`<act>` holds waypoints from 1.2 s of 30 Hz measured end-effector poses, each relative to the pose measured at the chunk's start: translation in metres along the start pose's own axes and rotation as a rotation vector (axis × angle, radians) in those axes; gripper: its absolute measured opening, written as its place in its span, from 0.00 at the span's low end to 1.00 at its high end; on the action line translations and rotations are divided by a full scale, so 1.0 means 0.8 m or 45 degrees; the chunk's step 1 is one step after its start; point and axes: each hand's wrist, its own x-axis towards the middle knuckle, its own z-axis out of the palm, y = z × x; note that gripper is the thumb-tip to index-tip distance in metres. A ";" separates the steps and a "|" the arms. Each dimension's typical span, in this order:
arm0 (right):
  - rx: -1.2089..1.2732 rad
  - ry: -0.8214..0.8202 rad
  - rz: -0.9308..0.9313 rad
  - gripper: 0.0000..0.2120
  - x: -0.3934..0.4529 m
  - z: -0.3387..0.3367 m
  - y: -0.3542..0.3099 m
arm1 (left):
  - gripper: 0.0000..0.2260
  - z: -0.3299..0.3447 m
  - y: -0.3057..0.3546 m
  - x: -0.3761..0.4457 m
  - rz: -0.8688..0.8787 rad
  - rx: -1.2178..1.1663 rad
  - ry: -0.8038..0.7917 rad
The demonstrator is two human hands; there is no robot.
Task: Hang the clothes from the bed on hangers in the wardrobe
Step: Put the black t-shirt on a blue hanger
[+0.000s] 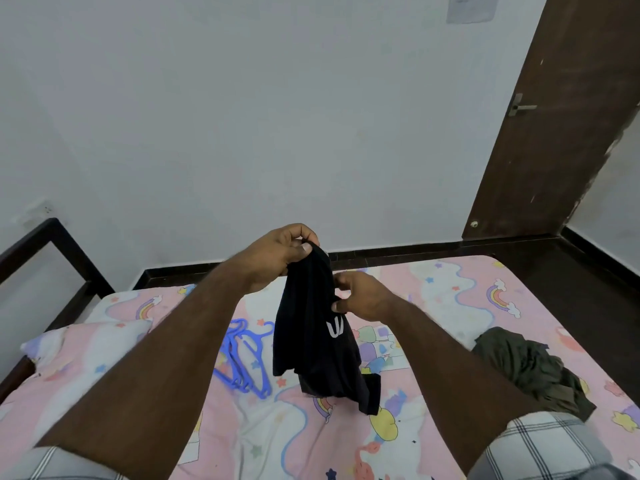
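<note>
A black garment [311,348] with a white mark hangs above the middle of the bed, its lower end resting on the sheet. My left hand [277,254] pinches its top edge between thumb and fingers. My right hand [360,296] pinches the garment's right side a little lower. Several blue plastic hangers [246,362] lie in a pile on the sheet just left of the garment. A crumpled olive-green garment [530,368] lies on the bed to the right. No wardrobe is in view.
The bed [450,299] has a pink cartoon-print sheet and a pillow [86,348] at the left. A dark bed frame [52,244] stands at the left. A brown door [561,126] stands open at the right, with dark floor beyond the bed.
</note>
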 end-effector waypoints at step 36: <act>0.286 0.287 0.165 0.07 0.031 0.053 0.041 | 0.08 -0.088 -0.049 -0.062 0.039 -0.442 0.272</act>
